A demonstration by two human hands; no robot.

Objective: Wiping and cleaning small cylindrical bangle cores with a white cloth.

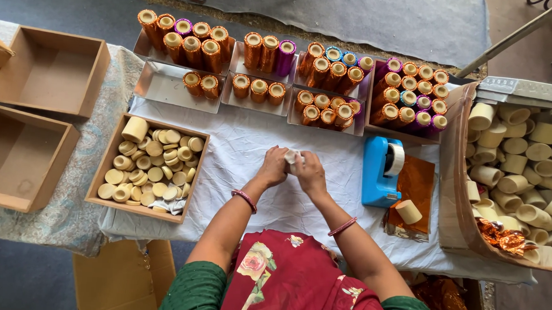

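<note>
My left hand (273,166) and my right hand (309,171) meet over the white cloth (239,141) at the table's middle. Both close together on a small pale object (292,156), mostly hidden by my fingers. To my left stands a wooden box (103,169) full of several cream-coloured discs (153,165). To my right sits a blue tape dispenser (381,172). A cream cylinder (408,211) lies on a stack of orange foil sheets (415,186).
Metal trays (161,85) along the far edge hold several foil-wrapped cylinders in orange, purple and blue. A big carton (455,181) of plain cream cylinders fills the right. Two empty wooden boxes (50,71) stand at the left.
</note>
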